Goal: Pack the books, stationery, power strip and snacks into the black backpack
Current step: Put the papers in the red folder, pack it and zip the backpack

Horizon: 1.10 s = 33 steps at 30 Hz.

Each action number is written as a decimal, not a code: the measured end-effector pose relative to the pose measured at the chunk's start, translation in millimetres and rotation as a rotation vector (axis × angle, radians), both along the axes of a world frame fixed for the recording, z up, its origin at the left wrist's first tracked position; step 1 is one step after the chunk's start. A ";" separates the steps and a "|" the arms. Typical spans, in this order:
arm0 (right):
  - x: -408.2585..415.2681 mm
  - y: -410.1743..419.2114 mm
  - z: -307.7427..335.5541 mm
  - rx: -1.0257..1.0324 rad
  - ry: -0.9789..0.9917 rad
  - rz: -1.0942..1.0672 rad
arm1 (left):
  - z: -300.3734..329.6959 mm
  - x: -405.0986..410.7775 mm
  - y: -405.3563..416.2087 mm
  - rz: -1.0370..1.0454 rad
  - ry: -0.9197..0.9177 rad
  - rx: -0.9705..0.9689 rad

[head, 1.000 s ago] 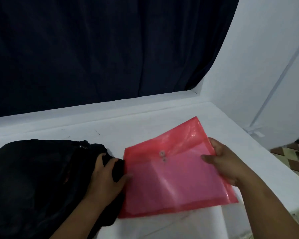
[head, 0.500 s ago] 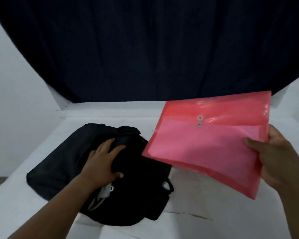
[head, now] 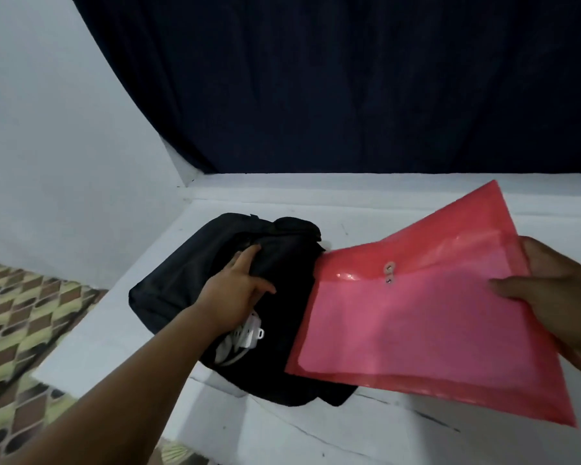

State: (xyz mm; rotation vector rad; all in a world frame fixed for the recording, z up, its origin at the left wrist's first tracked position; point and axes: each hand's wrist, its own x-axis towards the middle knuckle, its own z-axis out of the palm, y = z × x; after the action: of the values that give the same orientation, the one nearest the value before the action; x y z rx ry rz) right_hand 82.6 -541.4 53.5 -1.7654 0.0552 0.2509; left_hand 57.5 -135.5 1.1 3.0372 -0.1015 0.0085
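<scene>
White counter (head: pixel 316 431) carries the black backpack (head: pixel 282 330). Left hand (head: pixel 239 286) grips its fabric above the power strip (head: pixel 249 333); right hand (head: pixel 557 293) pinches a red folder (head: pixel 416 323).

The scene is dimly and evenly lit; glare is seen on the folder (head: pixel 426 317), and edges are bowed by wide-angle distortion.

A glossy translucent red plastic folder (head: pixel 426 317) is seen beside the matt black cloth backpack (head: pixel 182 283), on which smooth white plastic power strip (head: pixel 249 333) lies.
</scene>
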 end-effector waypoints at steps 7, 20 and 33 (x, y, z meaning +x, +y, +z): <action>-14.4 27.5 6.1 -0.011 0.046 0.098 | -19.5 1.5 -29.7 0.076 0.102 0.373; -34.5 66.4 7.1 -0.125 -0.001 0.125 | -24.8 5.4 -54.2 0.188 0.091 0.609; -35.1 48.6 4.7 -0.146 0.055 0.116 | -27.9 8.0 -61.3 0.231 0.093 0.581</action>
State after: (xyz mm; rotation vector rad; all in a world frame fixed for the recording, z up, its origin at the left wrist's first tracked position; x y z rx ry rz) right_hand 47.5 -492.8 58.2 -1.9094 0.0107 0.3878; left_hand 65.5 -196.8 -26.8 3.5994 0.3093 -0.1736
